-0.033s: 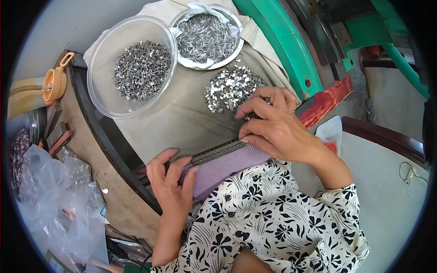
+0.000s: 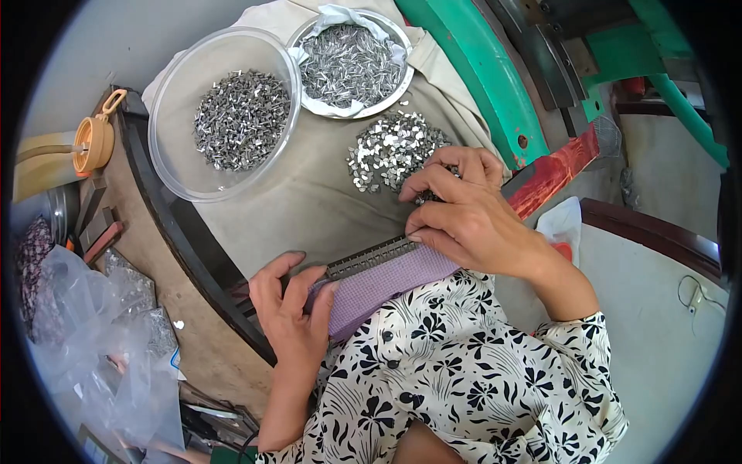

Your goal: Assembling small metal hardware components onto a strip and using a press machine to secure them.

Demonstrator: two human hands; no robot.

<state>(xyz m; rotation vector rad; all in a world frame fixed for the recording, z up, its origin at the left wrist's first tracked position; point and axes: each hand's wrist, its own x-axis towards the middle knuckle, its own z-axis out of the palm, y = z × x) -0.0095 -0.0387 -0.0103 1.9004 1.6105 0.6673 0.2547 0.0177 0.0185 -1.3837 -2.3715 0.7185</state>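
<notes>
A dark slotted metal bar (image 2: 372, 258) lies across my lap, with a row of small metal pieces along it. Purple checked cloth (image 2: 394, 284) runs along its near side. My left hand (image 2: 295, 313) grips the bar's left end, thumb on the cloth side and fingers on the far side. At the right end, my right hand (image 2: 481, 223) has thumb and forefinger pressed together at the row; whatever is between the tips is hidden. Dark small metal pieces show among its curled fingers. Just beyond lies a loose pile of shiny flat metal chips (image 2: 394, 147), partly behind that hand.
A clear plastic bowl (image 2: 171, 166) of short metal pieces stands far left on beige cloth (image 2: 255, 228). Beside it, a lined metal bowl (image 2: 405, 81) holds thin metal pins. Green machine frame (image 2: 471, 62) borders the right. Plastic bags (image 2: 100, 332) and an orange-lidded jar (image 2: 94, 143) are left.
</notes>
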